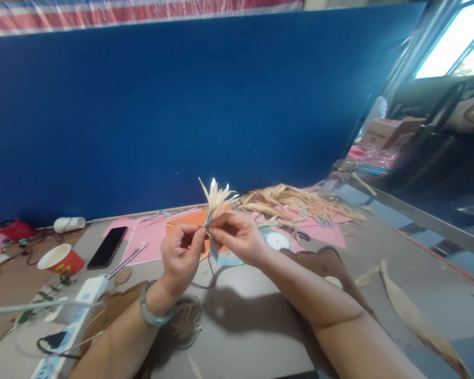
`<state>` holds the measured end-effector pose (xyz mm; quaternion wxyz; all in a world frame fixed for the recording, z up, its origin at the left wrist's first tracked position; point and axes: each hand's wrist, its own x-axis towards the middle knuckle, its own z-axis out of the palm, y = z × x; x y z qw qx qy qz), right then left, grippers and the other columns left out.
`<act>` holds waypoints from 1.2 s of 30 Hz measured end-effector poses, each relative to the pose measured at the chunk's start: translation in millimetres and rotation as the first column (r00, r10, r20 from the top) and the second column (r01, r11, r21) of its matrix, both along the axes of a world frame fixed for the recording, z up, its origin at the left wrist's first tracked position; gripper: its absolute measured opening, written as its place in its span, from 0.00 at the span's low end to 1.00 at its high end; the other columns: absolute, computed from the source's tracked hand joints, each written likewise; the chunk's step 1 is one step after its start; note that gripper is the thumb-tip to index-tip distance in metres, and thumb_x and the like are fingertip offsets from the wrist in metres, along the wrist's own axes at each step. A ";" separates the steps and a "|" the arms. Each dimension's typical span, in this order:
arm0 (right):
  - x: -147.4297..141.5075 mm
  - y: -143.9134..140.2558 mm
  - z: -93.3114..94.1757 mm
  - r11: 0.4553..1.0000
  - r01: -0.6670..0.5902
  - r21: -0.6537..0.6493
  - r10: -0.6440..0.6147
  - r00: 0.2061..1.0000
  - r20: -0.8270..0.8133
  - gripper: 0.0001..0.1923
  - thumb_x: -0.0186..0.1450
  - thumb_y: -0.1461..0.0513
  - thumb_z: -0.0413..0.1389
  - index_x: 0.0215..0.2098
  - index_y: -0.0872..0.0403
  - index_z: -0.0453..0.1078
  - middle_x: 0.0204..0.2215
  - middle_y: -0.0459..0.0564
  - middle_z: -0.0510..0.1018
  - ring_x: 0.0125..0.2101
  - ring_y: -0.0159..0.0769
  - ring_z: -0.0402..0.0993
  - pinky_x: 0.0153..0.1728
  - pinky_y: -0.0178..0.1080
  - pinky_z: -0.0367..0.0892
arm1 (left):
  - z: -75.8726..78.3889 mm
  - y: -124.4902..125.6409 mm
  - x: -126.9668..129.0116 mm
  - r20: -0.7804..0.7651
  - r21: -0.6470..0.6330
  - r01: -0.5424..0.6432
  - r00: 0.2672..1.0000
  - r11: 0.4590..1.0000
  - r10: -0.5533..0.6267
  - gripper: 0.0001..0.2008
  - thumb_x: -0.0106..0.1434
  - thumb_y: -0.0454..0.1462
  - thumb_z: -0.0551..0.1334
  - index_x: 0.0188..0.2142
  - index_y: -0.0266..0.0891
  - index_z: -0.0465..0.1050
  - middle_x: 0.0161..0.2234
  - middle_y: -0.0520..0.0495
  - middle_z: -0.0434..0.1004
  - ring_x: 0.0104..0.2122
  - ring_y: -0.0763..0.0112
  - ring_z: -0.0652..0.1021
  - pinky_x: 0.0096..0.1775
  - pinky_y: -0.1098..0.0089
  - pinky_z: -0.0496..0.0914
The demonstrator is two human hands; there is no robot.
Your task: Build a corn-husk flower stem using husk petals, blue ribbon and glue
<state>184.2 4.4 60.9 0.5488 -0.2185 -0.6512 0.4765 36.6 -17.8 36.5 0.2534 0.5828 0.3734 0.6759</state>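
Note:
Both hands meet above the grey table (245, 326) and pinch a small bundle of pale dried husk strips (216, 199) that fans out upward like a flower. My left hand (180, 253), with a green bangle on its wrist, grips the bundle's base from the left. From the right, my right hand (237, 235) pinches the same base. A light blue strip (214, 253) hangs down from the base between the hands, and a thin dark wire curves below it.
A heap of dried husks (300, 202) lies on pink paper (324, 231) behind the hands. At left sit a black phone (107, 246), a red paper cup (61, 259) and a white power strip (77, 310). A long husk leaf (416, 318) lies at right. A blue wall stands behind.

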 end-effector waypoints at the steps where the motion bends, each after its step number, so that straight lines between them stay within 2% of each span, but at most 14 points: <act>1: -0.7 0.7 -0.9 0.999 -0.012 -0.033 0.012 1.000 -0.006 0.11 0.60 0.57 0.64 0.30 0.57 0.73 0.24 0.46 0.76 0.18 0.26 0.72 0.18 0.30 0.69 | 0.5 0.1 0.3 -0.013 0.002 -0.017 1.000 1.000 0.017 0.07 0.61 0.37 0.68 0.30 0.37 0.73 0.20 0.54 0.74 0.16 0.79 0.72 0.19 0.79 0.64; 8: -3.1 6.0 -5.1 0.973 -0.077 -0.215 0.079 0.997 0.001 0.14 0.60 0.55 0.65 0.29 0.56 0.69 0.17 0.44 0.76 0.16 0.28 0.73 0.18 0.30 0.69 | 9.7 5.2 -1.0 0.064 -0.033 -0.004 0.998 0.999 0.006 0.08 0.62 0.39 0.67 0.31 0.38 0.73 0.23 0.53 0.74 0.19 0.79 0.72 0.23 0.77 0.66; 13: 1.8 8.4 -0.6 0.964 -0.123 -0.235 0.135 0.990 0.037 0.14 0.61 0.55 0.65 0.30 0.56 0.69 0.16 0.43 0.76 0.16 0.27 0.74 0.19 0.29 0.69 | 14.0 7.3 -5.2 0.168 -0.111 0.145 0.978 0.983 -0.125 0.08 0.61 0.40 0.68 0.31 0.38 0.74 0.40 0.47 0.78 0.18 0.85 0.68 0.20 0.77 0.63; 14: 2.9 9.0 -0.1 0.963 -0.134 -0.234 0.149 0.988 0.049 0.14 0.62 0.55 0.64 0.30 0.57 0.69 0.16 0.43 0.76 0.17 0.27 0.74 0.20 0.29 0.69 | 15.0 7.4 -5.9 0.205 -0.120 0.188 0.965 0.975 -0.161 0.08 0.61 0.39 0.68 0.30 0.37 0.73 0.40 0.47 0.78 0.18 0.86 0.67 0.20 0.78 0.62; 16: 4.7 10.5 -0.3 0.960 -0.157 -0.232 0.178 0.981 0.076 0.14 0.62 0.55 0.64 0.30 0.57 0.69 0.17 0.44 0.76 0.17 0.27 0.74 0.20 0.29 0.70 | 17.7 7.5 -7.9 0.277 -0.122 0.248 0.938 0.961 -0.208 0.09 0.61 0.38 0.68 0.28 0.37 0.71 0.32 0.50 0.77 0.17 0.85 0.66 0.20 0.79 0.60; 18: 5.8 12.0 -1.4 0.955 -0.182 -0.234 0.210 0.973 0.101 0.13 0.63 0.56 0.64 0.30 0.57 0.69 0.17 0.44 0.76 0.18 0.26 0.74 0.21 0.29 0.70 | 21.3 7.9 -11.2 0.319 -0.114 0.250 0.926 0.962 -0.203 0.10 0.60 0.37 0.69 0.28 0.37 0.70 0.23 0.54 0.72 0.17 0.84 0.66 0.20 0.79 0.60; 20: 6.5 13.4 -1.9 0.949 -0.202 -0.241 0.237 0.964 0.122 0.13 0.62 0.57 0.64 0.30 0.58 0.69 0.17 0.43 0.75 0.18 0.26 0.73 0.21 0.29 0.70 | 25.6 8.5 -15.4 0.341 -0.109 0.222 0.924 0.969 -0.173 0.09 0.59 0.37 0.69 0.28 0.37 0.70 0.19 0.56 0.67 0.17 0.84 0.65 0.21 0.80 0.59; 25: 13.0 19.8 2.3 0.945 -0.201 -0.258 0.256 0.946 0.201 0.11 0.59 0.60 0.65 0.30 0.57 0.68 0.18 0.41 0.75 0.16 0.23 0.69 0.17 0.27 0.65 | 32.6 10.2 -22.7 0.373 -0.112 0.162 0.921 0.980 -0.110 0.11 0.56 0.36 0.71 0.27 0.36 0.70 0.20 0.56 0.69 0.16 0.84 0.65 0.19 0.79 0.57; 29: 19.4 24.7 5.5 0.951 -0.153 -0.270 0.233 0.927 0.296 0.08 0.62 0.60 0.60 0.33 0.55 0.66 0.17 0.39 0.72 0.13 0.23 0.65 0.13 0.27 0.59 | 29.9 10.5 -21.7 0.346 -0.126 0.164 0.932 0.978 -0.112 0.10 0.57 0.37 0.70 0.28 0.37 0.70 0.19 0.56 0.68 0.16 0.84 0.65 0.19 0.79 0.57; 32: 17.2 19.4 6.0 0.988 -0.025 -0.153 0.079 0.931 0.357 0.09 0.62 0.59 0.59 0.38 0.54 0.66 0.28 0.45 0.77 0.16 0.22 0.66 0.16 0.29 0.62 | 26.8 9.4 -17.5 0.318 -0.128 0.150 0.943 0.980 -0.103 0.10 0.57 0.38 0.70 0.28 0.37 0.70 0.20 0.55 0.70 0.16 0.83 0.64 0.19 0.79 0.57; 34: 12.0 12.3 4.4 0.994 0.088 0.064 -0.107 0.900 0.423 0.18 0.59 0.56 0.63 0.43 0.54 0.66 0.38 0.49 0.77 0.20 0.23 0.67 0.20 0.31 0.65 | 26.0 7.9 -13.7 0.301 -0.140 0.144 0.949 0.980 -0.097 0.11 0.57 0.38 0.70 0.27 0.37 0.70 0.20 0.54 0.71 0.16 0.83 0.64 0.18 0.78 0.58; 35: 8.8 8.9 2.5 0.968 0.144 0.204 -0.222 0.870 0.440 0.23 0.57 0.54 0.66 0.46 0.54 0.67 0.41 0.51 0.76 0.23 0.26 0.69 0.22 0.33 0.66 | 25.9 7.1 -11.9 0.295 -0.147 0.145 0.950 0.979 -0.097 0.11 0.57 0.39 0.70 0.26 0.37 0.70 0.21 0.54 0.71 0.16 0.83 0.64 0.18 0.78 0.58; 36: 5.5 6.2 -0.2 0.915 0.195 0.354 -0.343 0.837 0.427 0.26 0.55 0.52 0.67 0.47 0.54 0.67 0.42 0.52 0.76 0.27 0.29 0.70 0.25 0.35 0.67 | 25.8 6.1 -10.2 0.293 -0.151 0.147 0.951 0.978 -0.098 0.12 0.57 0.39 0.70 0.26 0.37 0.70 0.21 0.54 0.72 0.16 0.84 0.64 0.18 0.78 0.58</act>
